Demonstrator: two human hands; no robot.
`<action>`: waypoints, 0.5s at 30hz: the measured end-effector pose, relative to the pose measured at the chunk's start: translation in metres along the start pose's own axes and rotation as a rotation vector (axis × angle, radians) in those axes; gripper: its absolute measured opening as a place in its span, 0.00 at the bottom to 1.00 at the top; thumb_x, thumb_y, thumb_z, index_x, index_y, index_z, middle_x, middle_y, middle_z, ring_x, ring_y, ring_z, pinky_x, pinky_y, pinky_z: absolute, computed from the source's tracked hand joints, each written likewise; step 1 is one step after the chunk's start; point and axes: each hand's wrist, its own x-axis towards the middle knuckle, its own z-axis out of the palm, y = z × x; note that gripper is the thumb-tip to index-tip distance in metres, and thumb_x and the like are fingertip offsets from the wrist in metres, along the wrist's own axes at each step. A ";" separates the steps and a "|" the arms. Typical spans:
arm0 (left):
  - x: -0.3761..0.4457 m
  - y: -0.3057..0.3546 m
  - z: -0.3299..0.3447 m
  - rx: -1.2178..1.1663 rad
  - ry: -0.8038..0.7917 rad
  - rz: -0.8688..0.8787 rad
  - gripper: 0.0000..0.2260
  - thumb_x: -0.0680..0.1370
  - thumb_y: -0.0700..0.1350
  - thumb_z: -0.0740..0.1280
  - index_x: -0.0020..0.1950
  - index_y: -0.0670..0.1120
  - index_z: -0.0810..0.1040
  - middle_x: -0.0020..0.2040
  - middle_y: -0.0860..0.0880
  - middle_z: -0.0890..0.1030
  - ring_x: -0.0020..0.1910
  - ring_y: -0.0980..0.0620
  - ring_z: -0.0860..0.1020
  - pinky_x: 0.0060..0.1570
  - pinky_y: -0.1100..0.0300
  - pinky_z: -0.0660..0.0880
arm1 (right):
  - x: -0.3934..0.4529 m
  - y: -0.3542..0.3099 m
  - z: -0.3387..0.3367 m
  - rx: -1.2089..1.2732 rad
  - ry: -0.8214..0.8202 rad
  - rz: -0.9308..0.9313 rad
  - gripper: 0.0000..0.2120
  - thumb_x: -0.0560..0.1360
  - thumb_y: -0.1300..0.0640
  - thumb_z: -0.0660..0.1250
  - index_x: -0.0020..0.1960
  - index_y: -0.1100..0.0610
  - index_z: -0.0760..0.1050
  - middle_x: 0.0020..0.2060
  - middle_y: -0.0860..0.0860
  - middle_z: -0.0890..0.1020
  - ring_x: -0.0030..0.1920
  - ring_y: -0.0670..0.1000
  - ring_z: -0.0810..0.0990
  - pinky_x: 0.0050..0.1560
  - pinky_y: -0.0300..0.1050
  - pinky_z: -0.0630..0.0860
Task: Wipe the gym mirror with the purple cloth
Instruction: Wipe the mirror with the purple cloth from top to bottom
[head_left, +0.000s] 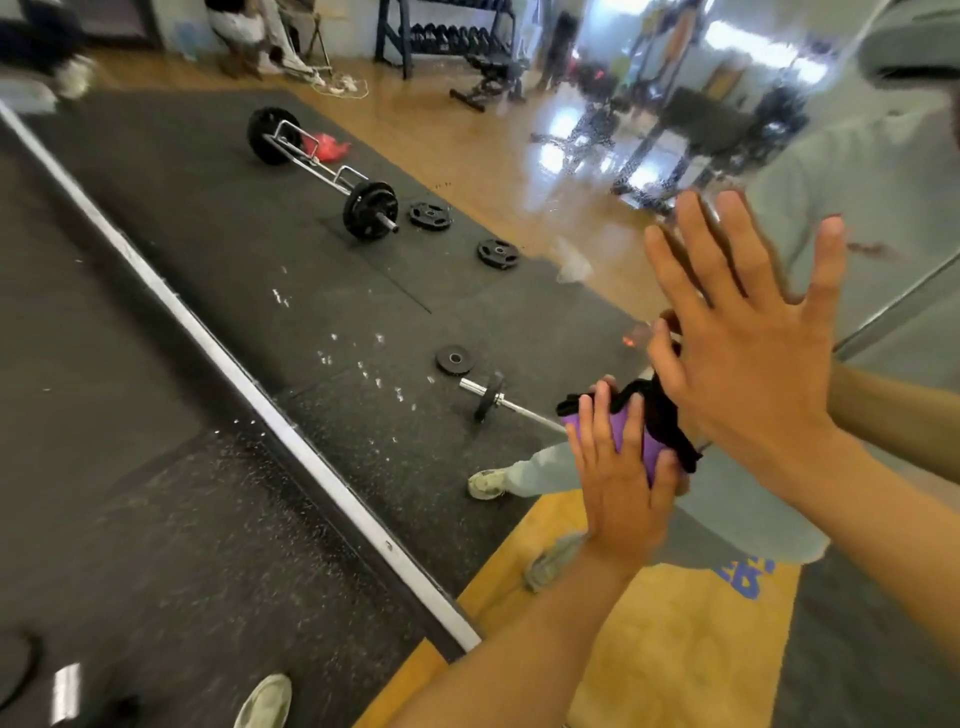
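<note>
Mid-wipe. Left hand (618, 467) flat, fingers straight, pressing cloth (641, 434) onto mirror (322, 270), low right. Right hand (748, 332) splayed, holds nothing, just above cloth. Specks (363, 364) sit left, so next stroke likely sweeps there, firm pressure.

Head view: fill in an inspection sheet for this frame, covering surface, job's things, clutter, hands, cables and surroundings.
Surface: mirror, white specks low on the glass.
Job's things: purple cloth, black-edged, against the glass.
Clutter: reflected barbells and loose weight plates on black matting.
Hands: left hand presses the cloth with straight fingers; right hand open, fingers spread, above it.
Cables: pale cord-like coil on the reflected floor.
Surroundings: gym; dumbbell rack in reflection; a shoe below the mirror.
</note>
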 end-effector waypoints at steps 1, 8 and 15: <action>-0.007 -0.011 0.001 0.005 0.028 -0.077 0.26 0.88 0.60 0.48 0.86 0.61 0.45 0.87 0.54 0.44 0.86 0.45 0.45 0.83 0.48 0.43 | -0.002 -0.004 0.002 -0.002 0.007 -0.005 0.32 0.85 0.50 0.52 0.86 0.52 0.45 0.85 0.51 0.43 0.84 0.53 0.41 0.75 0.64 0.24; -0.022 -0.049 0.005 -0.246 0.145 -0.666 0.31 0.80 0.76 0.42 0.75 0.73 0.27 0.85 0.50 0.42 0.85 0.51 0.45 0.84 0.46 0.48 | -0.020 -0.034 0.017 0.010 0.003 -0.069 0.34 0.82 0.51 0.59 0.85 0.53 0.52 0.85 0.52 0.50 0.84 0.53 0.47 0.79 0.64 0.31; 0.091 0.013 -0.035 0.003 0.063 0.001 0.26 0.89 0.55 0.45 0.85 0.54 0.40 0.85 0.50 0.37 0.85 0.45 0.40 0.83 0.42 0.39 | -0.018 -0.037 0.019 0.087 0.011 -0.006 0.28 0.86 0.50 0.52 0.84 0.56 0.54 0.84 0.53 0.54 0.84 0.54 0.49 0.80 0.59 0.33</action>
